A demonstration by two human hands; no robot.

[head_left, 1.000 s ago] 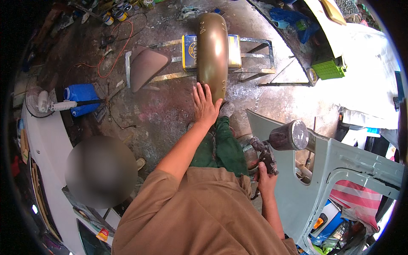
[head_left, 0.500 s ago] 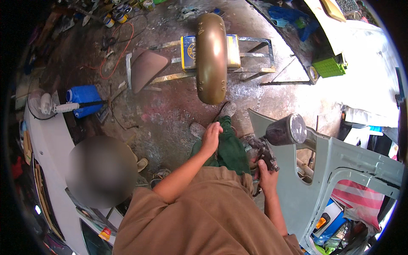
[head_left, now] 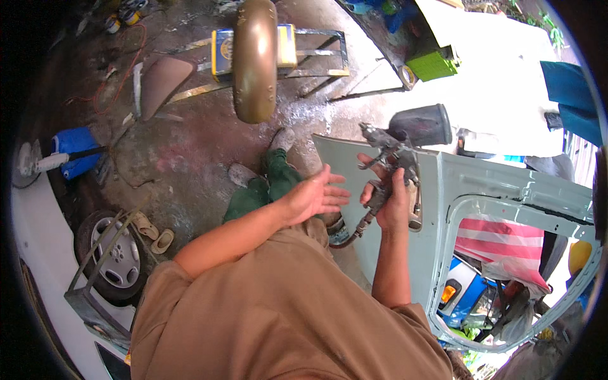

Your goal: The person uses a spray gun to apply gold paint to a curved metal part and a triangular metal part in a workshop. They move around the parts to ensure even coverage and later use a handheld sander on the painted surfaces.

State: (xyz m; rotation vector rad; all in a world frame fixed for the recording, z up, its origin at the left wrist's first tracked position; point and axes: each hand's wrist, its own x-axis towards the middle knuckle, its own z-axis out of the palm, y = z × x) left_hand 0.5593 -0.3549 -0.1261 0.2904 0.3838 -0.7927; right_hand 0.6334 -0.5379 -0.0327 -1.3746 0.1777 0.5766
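I grip a dark, paint-stained spray gun (head_left: 389, 152) with a large cup (head_left: 421, 123) on top in my right hand (head_left: 392, 206); a hose runs down from its handle. My left hand (head_left: 316, 197) is open, fingers spread, a short distance left of the gun and not touching it. Ahead, a bronze-gold curved fender (head_left: 254, 63) with small holes lies across a blue and yellow box (head_left: 221, 54) on a metal rack (head_left: 345, 60). A matte pinkish-brown triangular panel (head_left: 161, 85) is at the rack's left.
On my right stands a pale grey-green vehicle door panel (head_left: 405, 247). To the left are a wheel (head_left: 120, 266), tan clogs (head_left: 161, 240), a blue jerrycan (head_left: 79, 161) and a white body panel (head_left: 44, 240). A green crate (head_left: 430, 63) sits beyond the rack.
My left hand has left the fender and turned open toward the spray gun. My right hand has raised the gun forward. The view has shifted, so the fender appears higher and farther left.
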